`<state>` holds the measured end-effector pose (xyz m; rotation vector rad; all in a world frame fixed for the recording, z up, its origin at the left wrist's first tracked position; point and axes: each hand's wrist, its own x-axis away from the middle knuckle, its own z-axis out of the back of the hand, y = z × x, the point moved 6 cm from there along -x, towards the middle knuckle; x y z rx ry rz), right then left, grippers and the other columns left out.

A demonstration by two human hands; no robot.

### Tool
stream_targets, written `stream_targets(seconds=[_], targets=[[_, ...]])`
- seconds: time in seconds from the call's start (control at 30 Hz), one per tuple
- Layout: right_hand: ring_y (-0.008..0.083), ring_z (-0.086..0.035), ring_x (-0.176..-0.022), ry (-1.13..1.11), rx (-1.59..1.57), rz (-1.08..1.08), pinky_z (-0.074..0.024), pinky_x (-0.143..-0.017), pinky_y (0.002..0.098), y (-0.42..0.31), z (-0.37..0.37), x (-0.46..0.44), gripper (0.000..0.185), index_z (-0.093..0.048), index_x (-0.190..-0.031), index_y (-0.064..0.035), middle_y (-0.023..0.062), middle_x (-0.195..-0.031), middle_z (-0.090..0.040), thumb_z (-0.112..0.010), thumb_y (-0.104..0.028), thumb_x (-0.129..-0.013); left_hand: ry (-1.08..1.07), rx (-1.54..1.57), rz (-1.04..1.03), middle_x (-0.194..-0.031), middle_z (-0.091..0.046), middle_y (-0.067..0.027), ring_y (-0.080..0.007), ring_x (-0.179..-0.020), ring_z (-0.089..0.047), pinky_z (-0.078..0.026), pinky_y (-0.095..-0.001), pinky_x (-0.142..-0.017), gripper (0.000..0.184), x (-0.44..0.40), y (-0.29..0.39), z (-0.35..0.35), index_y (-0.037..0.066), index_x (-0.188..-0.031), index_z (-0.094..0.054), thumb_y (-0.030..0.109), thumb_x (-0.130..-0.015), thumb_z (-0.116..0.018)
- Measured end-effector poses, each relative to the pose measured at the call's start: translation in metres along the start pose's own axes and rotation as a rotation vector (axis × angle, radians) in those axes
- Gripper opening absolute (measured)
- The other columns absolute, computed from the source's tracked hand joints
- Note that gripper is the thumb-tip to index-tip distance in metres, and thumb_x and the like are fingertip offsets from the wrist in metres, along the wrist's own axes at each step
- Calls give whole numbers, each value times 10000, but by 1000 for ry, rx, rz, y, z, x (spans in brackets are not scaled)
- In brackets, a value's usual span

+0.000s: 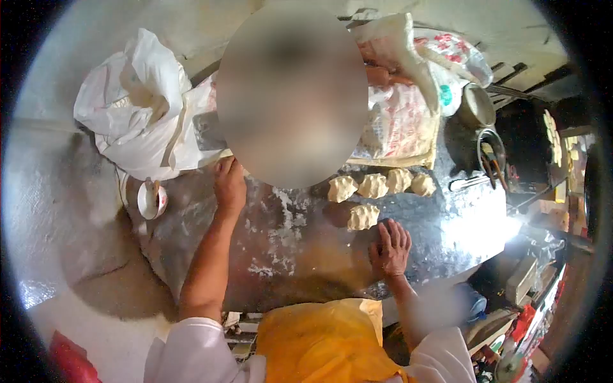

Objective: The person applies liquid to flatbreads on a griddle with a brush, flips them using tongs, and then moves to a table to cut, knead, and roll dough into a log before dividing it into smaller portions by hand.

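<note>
My left hand (230, 182) is at the far side of the dark worktop (198, 249), beside a blurred round area. Its fingers are curled, and what they hold, if anything, is hidden. My right hand (390, 247) rests on the worktop with its fingers apart, holding nothing. Just beyond its fingertips sits a lump of pale dough (364, 217). Several more dough lumps (373, 186) stand in a row behind that one. White flour marks (287, 220) streak the worktop between my hands.
A white sack (143, 102) stands at the back left, above a small bowl (152, 200). Printed sacks (399, 121) lie at the back right. Beside them are a metal pot (477, 105) and a container with utensils (490, 153). A yellow apron (319, 338) covers my front.
</note>
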<state>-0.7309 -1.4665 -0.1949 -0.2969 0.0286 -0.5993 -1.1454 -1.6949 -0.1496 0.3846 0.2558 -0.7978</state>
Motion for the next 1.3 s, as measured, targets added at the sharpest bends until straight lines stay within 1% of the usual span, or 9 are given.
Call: stream_targets(seconds=[0.23,0.37,0.47,0.53,0.6,0.67,0.8,1.03,1.3], targets=[[359,-369,-1441,7,-69,48,-251,-1190,542,2,11,15,634,-413,-1530,-202,134,-1587,-379,-606,-388,-956,-276,218,22,-1270,-633,-210,-407,-1191,-567,-444,-466,-1043,415,0,-49,-31,7,-1314,-602,8,-899,-593],[382,-403,-1406,141,-318,-251,-330,-1150,521,17,49,100,559,-454,-1482,-189,165,-1539,-425,-615,-345,-970,79,165,42,-1392,-577,-229,-422,-1286,-528,-396,-455,-1111,531,13,30,65,25,-1444,-508,50,-921,-597],[383,-622,-1129,250,-574,-453,-524,-913,455,59,28,218,275,-662,-1221,-118,181,-1295,-615,-636,-196,-959,-146,415,-5,-1352,-603,-215,-413,-1258,-551,-422,-464,-1081,464,87,72,25,24,-1381,-558,67,-922,-599],[367,-680,-922,230,-472,-765,-535,-751,456,90,-9,311,168,-711,-1044,-63,187,-1015,-692,-662,-190,-946,-292,534,-169,-1280,-643,-195,-392,-1208,-589,-458,-455,-1045,374,145,133,11,30,-1287,-624,84,-917,-606],[218,-668,-798,257,-809,-940,-524,-729,399,124,-95,430,342,-702,-898,-12,135,-824,-678,-660,-347,-953,-432,636,-348,-1207,-676,-166,-363,-1153,-623,-490,-441,-1012,300,180,206,13,46,-1201,-674,96,-910,-618],[151,-660,-795,-156,-661,-1304,-518,-708,389,93,-67,480,476,-712,-815,20,155,-841,-706,-628,-426,-960,-574,695,-459,-1182,-686,-144,-342,-1127,-636,-506,-435,-996,275,198,280,32,59,-1169,-692,104,-904,-633],[347,-725,-905,-459,-529,-1317,-542,-773,440,82,-125,577,497,-768,-1001,-8,230,-986,-743,-601,-475,-966,-630,769,-616,-1191,-679,-151,-344,-1138,-633,-505,-436,-1012,269,191,378,17,53,-1157,-694,113,-898,-650],[377,-706,-1012,-288,-577,-1248,-545,-856,427,173,-102,596,431,-740,-1165,-82,194,-1087,-739,-617,-440,-959,-523,586,-505,-1402,-527,-255,-414,-1347,-468,-359,-468,-1168,454,74,541,-129,-32,-1301,-572,114,-875,-632],[230,-720,-805,163,-819,-1570,-559,-757,390,337,19,660,327,-738,-1093,-8,122,-946,-767,-700,-283,-919,-489,335,-200,-1569,-334,-285,-439,-1456,-319,-261,-498,-1219,712,-4,641,-294,-39,-1488,-386,163,-855,-644]])
